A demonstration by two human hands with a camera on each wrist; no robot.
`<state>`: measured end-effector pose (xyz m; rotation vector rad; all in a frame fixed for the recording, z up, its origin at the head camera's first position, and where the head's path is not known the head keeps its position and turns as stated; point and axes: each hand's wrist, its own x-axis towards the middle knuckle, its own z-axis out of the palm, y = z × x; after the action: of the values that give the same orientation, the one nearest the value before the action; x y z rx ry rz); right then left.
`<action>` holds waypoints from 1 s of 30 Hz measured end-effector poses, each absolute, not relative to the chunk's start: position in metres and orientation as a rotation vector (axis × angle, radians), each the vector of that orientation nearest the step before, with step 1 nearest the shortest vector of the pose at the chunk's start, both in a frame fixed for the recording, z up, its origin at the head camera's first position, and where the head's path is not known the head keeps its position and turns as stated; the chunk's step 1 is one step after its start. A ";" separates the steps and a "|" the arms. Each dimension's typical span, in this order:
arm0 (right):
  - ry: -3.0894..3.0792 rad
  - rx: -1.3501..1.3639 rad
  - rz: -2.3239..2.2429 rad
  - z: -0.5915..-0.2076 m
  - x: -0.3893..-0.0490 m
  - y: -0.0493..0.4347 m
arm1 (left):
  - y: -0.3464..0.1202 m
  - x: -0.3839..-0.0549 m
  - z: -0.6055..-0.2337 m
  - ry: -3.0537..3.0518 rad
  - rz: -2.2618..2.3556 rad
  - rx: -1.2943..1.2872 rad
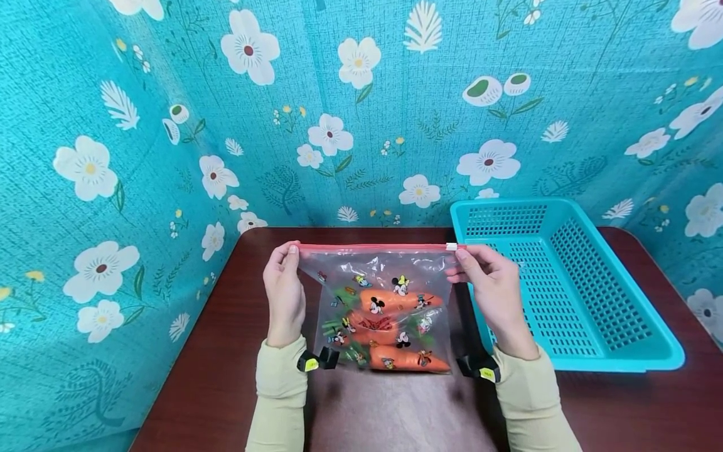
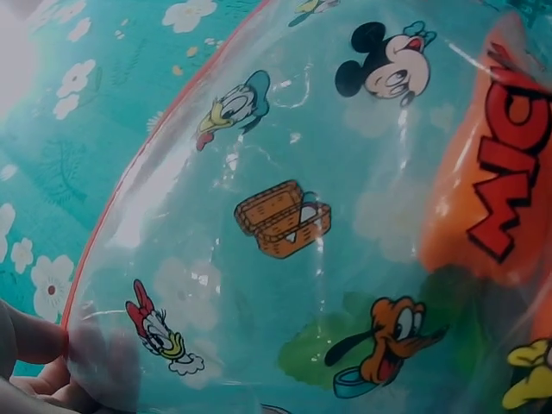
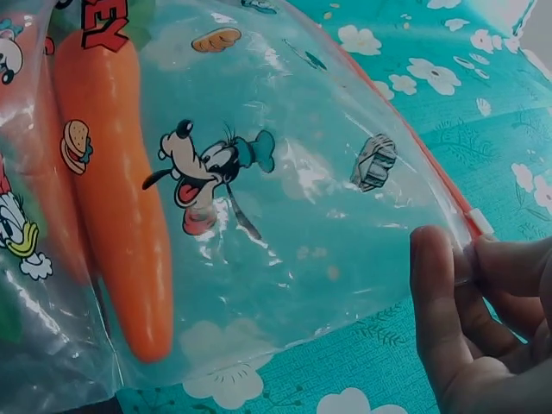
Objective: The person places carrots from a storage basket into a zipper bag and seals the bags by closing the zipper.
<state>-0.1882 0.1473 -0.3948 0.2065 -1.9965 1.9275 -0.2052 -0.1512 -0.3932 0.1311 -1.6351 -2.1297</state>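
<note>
A clear zipper bag printed with cartoon characters hangs between both hands, its red zip edge stretched level along the top. Inside it lie several orange carrots with green tops. My left hand pinches the bag's upper left corner between thumb and fingers; the left wrist view shows those fingertips at the corner. At the upper right corner my right hand pinches the bag just beside the white slider. In the right wrist view the slider sits close to the thumb and fingers.
A turquoise plastic basket with slotted walls stands on the right of the dark brown table, next to the right hand. Behind and to the left hangs a turquoise flowered cloth. Black cameras are strapped to both wrists.
</note>
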 end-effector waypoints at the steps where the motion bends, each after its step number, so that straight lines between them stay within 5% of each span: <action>1: -2.002 0.211 1.923 -0.395 -0.188 0.148 | -0.152 -0.205 -0.393 -1.642 -2.120 0.131; 30: -1.937 0.284 1.852 -0.405 -0.193 0.140 | -0.149 -0.209 -0.391 -1.775 -1.765 0.138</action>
<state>-0.1930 0.1402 -0.4053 0.2840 -1.9372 1.8519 -0.2087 -0.1495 -0.3915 0.1383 -1.7748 -1.7653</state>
